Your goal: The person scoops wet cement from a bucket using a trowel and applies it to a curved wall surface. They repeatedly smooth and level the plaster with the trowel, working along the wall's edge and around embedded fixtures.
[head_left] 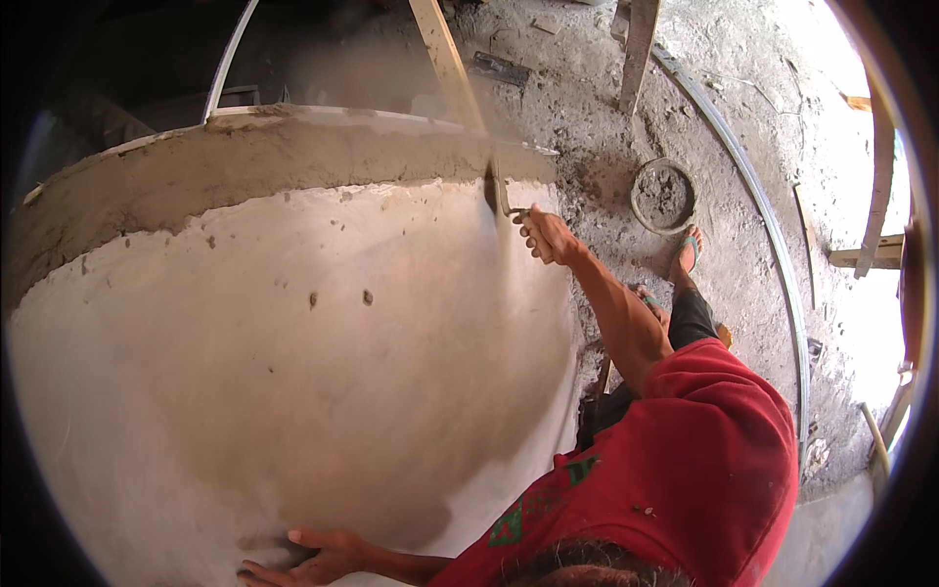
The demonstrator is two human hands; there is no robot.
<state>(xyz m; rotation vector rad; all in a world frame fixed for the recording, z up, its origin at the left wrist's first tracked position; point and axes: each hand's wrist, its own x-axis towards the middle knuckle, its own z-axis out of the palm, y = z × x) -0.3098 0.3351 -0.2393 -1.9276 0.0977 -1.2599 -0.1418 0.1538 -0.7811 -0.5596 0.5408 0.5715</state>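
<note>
My right hand (546, 237) is closed round the handle of a trowel (494, 188), whose blade stands edge-on against the wall's far right part. A band of wet brown mortar (293, 157) runs along the wall's far edge, and the blade is at its right end. Below the band, the pale wall (391, 362) looks smooth, with a few dark specks of mortar stuck to it. At the bottom left my left hand (318, 560) is beside the wall with thumb and fingers apart, holding nothing. Whether its palm touches the wall, I cannot tell.
On the rough ground at right sits a round tub (663, 198) of grey mortar, close to my sandalled foot (691, 249). A long metal strip (748, 176) lies past it. A wooden batten (445, 59) rises beyond the wall's far edge; another plank (639, 54) stands farther right.
</note>
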